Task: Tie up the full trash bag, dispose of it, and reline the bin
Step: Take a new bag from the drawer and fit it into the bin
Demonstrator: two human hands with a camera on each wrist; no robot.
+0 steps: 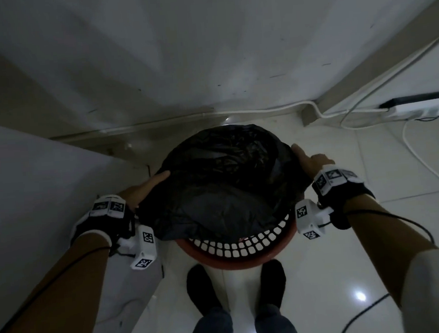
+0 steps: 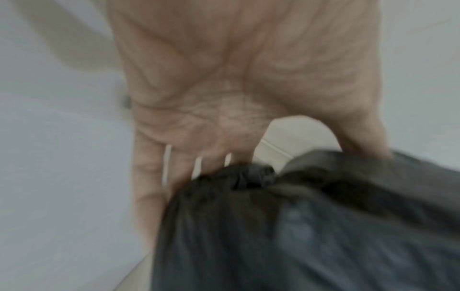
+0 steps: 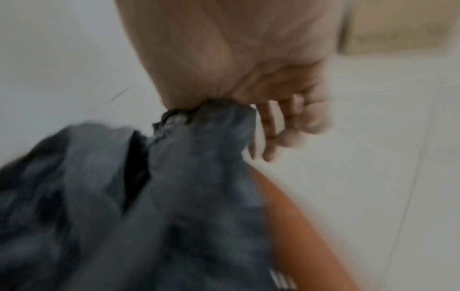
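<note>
Black trash bag is sitting in the red bin, partly lifted off the bin's near rim. Left hand and right hand are each pinching bunched bag edge at opposite sides of the bin. Judging: gathering underway; tying, disposal, relining remaining.

Both wrist views blurred, left hand fingertips hidden behind black bag, bin mostly covered
</note>
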